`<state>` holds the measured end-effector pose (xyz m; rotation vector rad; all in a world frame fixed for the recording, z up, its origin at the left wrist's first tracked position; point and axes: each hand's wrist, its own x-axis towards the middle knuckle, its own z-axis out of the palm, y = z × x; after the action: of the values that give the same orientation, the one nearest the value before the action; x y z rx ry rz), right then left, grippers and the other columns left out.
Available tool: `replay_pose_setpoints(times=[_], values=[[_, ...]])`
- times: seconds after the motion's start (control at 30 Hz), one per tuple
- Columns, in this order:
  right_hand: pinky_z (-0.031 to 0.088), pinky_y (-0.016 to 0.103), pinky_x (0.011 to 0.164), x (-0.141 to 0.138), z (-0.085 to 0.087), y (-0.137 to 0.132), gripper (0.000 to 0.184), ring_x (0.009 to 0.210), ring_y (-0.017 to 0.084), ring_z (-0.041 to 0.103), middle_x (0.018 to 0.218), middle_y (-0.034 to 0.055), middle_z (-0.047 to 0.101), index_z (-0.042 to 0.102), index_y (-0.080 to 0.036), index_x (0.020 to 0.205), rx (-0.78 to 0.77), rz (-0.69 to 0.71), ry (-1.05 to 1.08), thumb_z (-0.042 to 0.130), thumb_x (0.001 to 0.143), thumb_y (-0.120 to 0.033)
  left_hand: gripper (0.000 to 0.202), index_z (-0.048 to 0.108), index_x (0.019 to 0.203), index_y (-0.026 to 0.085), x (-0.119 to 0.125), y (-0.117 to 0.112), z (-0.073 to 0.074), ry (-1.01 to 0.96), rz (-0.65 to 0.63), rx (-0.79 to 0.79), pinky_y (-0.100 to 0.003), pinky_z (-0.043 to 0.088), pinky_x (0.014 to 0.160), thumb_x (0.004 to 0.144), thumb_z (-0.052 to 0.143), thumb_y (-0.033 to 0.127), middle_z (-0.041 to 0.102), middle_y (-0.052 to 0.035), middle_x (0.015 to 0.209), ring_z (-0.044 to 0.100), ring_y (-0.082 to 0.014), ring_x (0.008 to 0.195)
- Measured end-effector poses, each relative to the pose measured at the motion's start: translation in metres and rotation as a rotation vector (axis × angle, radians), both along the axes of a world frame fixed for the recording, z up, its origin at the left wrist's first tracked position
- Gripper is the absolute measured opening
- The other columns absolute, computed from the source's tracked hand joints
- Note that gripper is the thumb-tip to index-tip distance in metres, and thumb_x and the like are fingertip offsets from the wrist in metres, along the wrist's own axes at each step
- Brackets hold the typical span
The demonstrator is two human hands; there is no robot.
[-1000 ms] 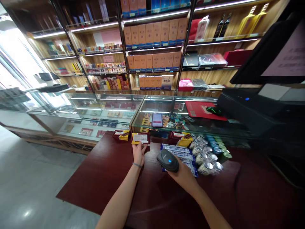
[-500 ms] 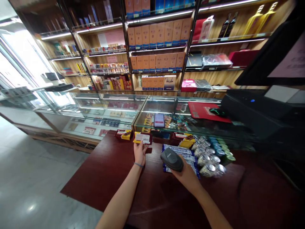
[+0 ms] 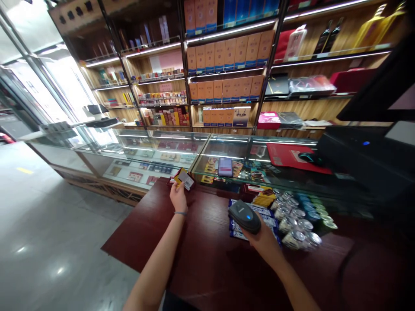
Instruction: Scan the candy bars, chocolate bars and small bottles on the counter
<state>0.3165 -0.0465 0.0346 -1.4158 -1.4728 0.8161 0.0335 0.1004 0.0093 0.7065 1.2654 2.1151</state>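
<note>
A yellow and dark red chocolate pack [image 3: 184, 179] is gripped by its near edge in the left hand [image 3: 179, 198], just beyond the fingertips. It tilts at the far edge of the dark red wooden table [image 3: 145, 242], by the glass display case [image 3: 162, 144], its pale barcode label turned up toward me. Part of another dark red pack [image 3: 170, 182] shows behind it; how many lie there I cannot tell. The right hand [image 3: 264, 242] is closed around one black barcode scanner [image 3: 244, 216] with a blue light, well to the right of the chocolate.

Beneath the scanner lie blue-and-white wrapped bars [image 3: 236, 233], several, partly covered. Beyond them sits a group of yellow chocolate packs [image 3: 263, 199], and to their right stand rows of silver-topped cans [image 3: 293, 237], blue cans [image 3: 306, 206] and green cans [image 3: 327, 220], too blurred to count surely.

On the glass are one phone [image 3: 225, 167], its screen blurred, and one mouse [image 3: 310, 157] on one red mat [image 3: 282, 155]. Behind, the shelves hold two dark bottles [image 3: 332, 38] and two yellow bottles [image 3: 367, 34].
</note>
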Motion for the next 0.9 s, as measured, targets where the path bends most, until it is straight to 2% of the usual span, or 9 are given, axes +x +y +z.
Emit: replay_pose_setpoints(times=[0.1, 0.23, 0.33, 0.4, 0.53, 0.7, 0.8, 0.9], values=[[0.056, 0.038, 0.075, 0.001, -0.001, 0.0, 0.04, 0.091, 0.029, 0.072, 0.087, 0.0034, 0.074, 0.059, -0.023, 0.111, 0.001, 0.006, 0.021, 0.065, 0.077, -0.043, 0.033, 0.066, 0.098, 0.017, -0.042, 0.01, 0.009, 0.267, 0.027, -0.075, -0.028, 0.052, 0.075, 0.078, 0.068, 0.042, 0.072, -0.0044, 0.085, 0.068, -0.0183, 0.081], [0.056, 0.037, 0.071, 0.002, -0.001, 0.0, 0.044, 0.091, 0.029, 0.072, 0.077, 0.0017, 0.072, 0.059, -0.023, 0.115, -0.017, 0.006, 0.044, 0.065, 0.078, -0.045, 0.025, 0.071, 0.108, 0.024, -0.09, 0.013, 0.02, 0.909, 0.05, -0.187, -0.031, 0.051, 0.084, 0.09, 0.057, 0.036, 0.075, -0.0056, 0.101, 0.069, -0.0225, 0.096], [0.057, 0.036, 0.07, 0.003, -0.001, 0.001, 0.047, 0.093, 0.029, 0.071, 0.08, 0.0026, 0.072, 0.059, -0.022, 0.117, -0.014, 0.002, 0.047, 0.066, 0.077, -0.045, 0.028, 0.071, 0.114, 0.027, -0.11, 0.013, 0.023, 1.335, -0.061, -0.183, -0.034, 0.048, 0.095, 0.091, 0.054, 0.024, 0.074, -0.0064, 0.114, 0.066, -0.0233, 0.107], [0.057, 0.036, 0.069, 0.004, -0.001, 0.001, 0.047, 0.092, 0.029, 0.071, 0.082, 0.0033, 0.073, 0.059, -0.021, 0.116, -0.008, -0.001, 0.06, 0.067, 0.076, -0.044, 0.03, 0.072, 0.113, 0.027, -0.115, 0.015, 0.02, 1.491, -0.143, -0.159, -0.035, 0.046, 0.101, 0.089, 0.056, 0.02, 0.073, -0.0071, 0.116, 0.065, -0.0236, 0.11], [0.057, 0.036, 0.068, 0.005, -0.003, 0.001, 0.046, 0.089, 0.028, 0.071, 0.084, 0.0039, 0.074, 0.06, -0.022, 0.115, 0.008, 0.01, 0.111, 0.069, 0.075, -0.044, 0.03, 0.074, 0.11, 0.03, -0.117, 0.021, 0.007, 1.565, -0.187, -0.108, -0.04, 0.045, 0.105, 0.086, 0.059, 0.018, 0.073, -0.008, 0.115, 0.065, -0.0258, 0.112], [0.057, 0.035, 0.067, 0.005, -0.003, 0.001, 0.048, 0.086, 0.027, 0.071, 0.086, 0.0037, 0.074, 0.059, -0.023, 0.118, 0.008, 0.014, 0.101, 0.067, 0.077, -0.046, 0.034, 0.072, 0.114, 0.033, -0.121, 0.025, -0.008, 1.528, -0.268, -0.072, -0.038, 0.045, 0.106, 0.087, 0.059, 0.019, 0.072, -0.0067, 0.116, 0.063, -0.0244, 0.115], [0.057, 0.035, 0.067, 0.006, -0.001, 0.001, 0.051, 0.089, 0.028, 0.071, 0.086, 0.0044, 0.073, 0.058, -0.022, 0.122, 0.01, 0.007, 0.069, 0.067, 0.077, -0.046, 0.034, 0.071, 0.115, 0.032, -0.121, 0.026, -0.009, 1.475, -0.294, -0.037, -0.037, 0.044, 0.107, 0.087, 0.058, 0.019, 0.071, -0.0069, 0.115, 0.063, -0.0233, 0.114], [0.057, 0.036, 0.068, 0.007, -0.001, 0.001, 0.047, 0.093, 0.029, 0.071, 0.086, 0.0045, 0.073, 0.058, -0.023, 0.118, -0.008, 0.004, 0.058, 0.066, 0.077, -0.046, 0.036, 0.069, 0.118, 0.03, -0.118, 0.026, -0.007, 1.5, -0.346, -0.036, -0.038, 0.041, 0.111, 0.087, 0.056, 0.018, 0.07, -0.0072, 0.116, 0.062, -0.0218, 0.115]])
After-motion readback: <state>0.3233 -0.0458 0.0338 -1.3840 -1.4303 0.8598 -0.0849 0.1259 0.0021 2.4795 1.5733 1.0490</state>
